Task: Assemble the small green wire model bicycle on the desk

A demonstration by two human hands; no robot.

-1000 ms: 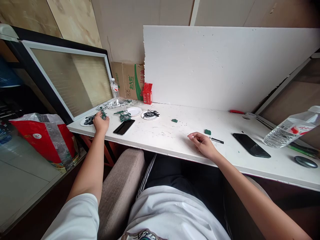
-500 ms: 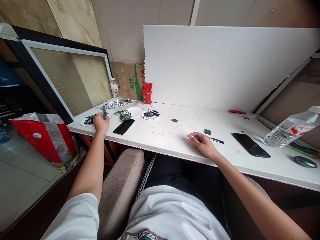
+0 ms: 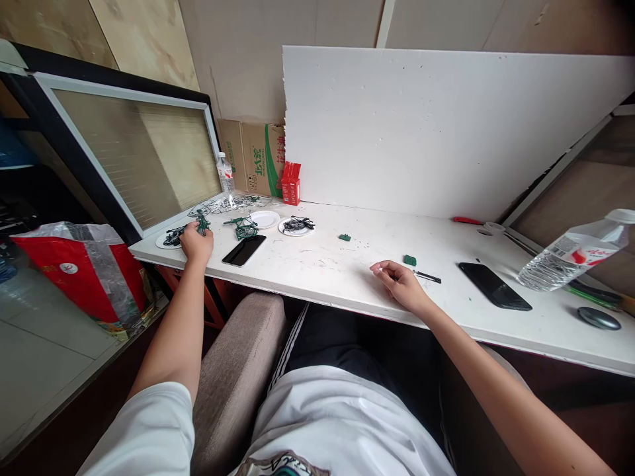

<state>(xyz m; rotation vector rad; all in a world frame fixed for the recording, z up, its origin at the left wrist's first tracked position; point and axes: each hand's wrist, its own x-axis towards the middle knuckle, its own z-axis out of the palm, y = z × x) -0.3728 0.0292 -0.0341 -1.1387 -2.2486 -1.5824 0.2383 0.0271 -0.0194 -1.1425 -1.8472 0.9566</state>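
At the table's left end my left hand (image 3: 196,244) is closed on a green plastic model-kit sprue (image 3: 202,223), partly covered by my fingers. Just beside that hand is a white plate (image 3: 161,242) with dark plastic parts (image 3: 173,236). My right hand (image 3: 401,284) rests near the table's front edge, thumb and fingers curled together; whatever is between them is too small to make out. Close to it lie a green block-like piece (image 3: 410,260) and a slim black tool (image 3: 427,277). A smaller green piece (image 3: 344,237) sits farther back.
More green sprues (image 3: 245,228) lie behind a phone (image 3: 244,250). Two paper plates stand nearby, one bare (image 3: 264,219), one with black parts (image 3: 296,226). On the right are another phone (image 3: 495,285), a large water bottle (image 3: 570,254) and a mouse (image 3: 598,318).
My left hand has shifted slightly left and turned, with the green sprue tilting in its fingers. My right hand stays almost still. The whole view has moved slightly.
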